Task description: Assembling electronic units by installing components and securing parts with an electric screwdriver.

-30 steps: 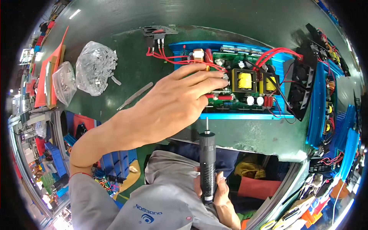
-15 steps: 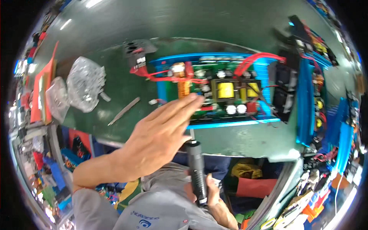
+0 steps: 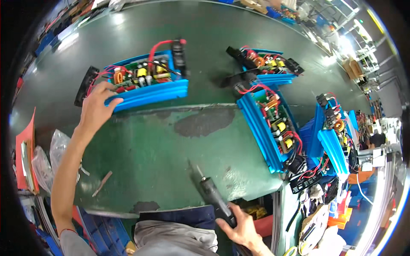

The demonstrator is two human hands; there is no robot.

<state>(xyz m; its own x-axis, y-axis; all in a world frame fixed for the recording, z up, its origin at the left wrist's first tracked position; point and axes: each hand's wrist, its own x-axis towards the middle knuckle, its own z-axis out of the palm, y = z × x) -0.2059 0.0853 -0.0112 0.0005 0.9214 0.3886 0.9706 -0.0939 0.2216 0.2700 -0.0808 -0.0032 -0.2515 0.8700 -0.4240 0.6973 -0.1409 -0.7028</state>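
My left hand [image 3: 95,109] reaches to the far left and grips the near left corner of an open blue metal housing [image 3: 149,95]. A circuit board with yellow transformers and a copper coil sits inside that housing. Red wires run from it to a black end panel [image 3: 86,85] on the left and a second black end panel [image 3: 179,57] on the right. Near the front edge, my right hand [image 3: 241,226] is wrapped around a black electric screwdriver [image 3: 215,198], its thin bit pointing away from me and slightly left.
Another open blue unit [image 3: 265,132] lies on the right of the green bench [image 3: 158,175], with one [image 3: 273,79] behind it. More blue units [image 3: 333,149] are piled farther right. Clear plastic bags [image 3: 60,147], an orange folder [image 3: 25,149] and a thin strip [image 3: 101,183] lie left.
The blue unit that lay in front of me is now at the far left, gripped by my left hand. The screwdriver has tilted and dropped back from it. My view has shifted too.
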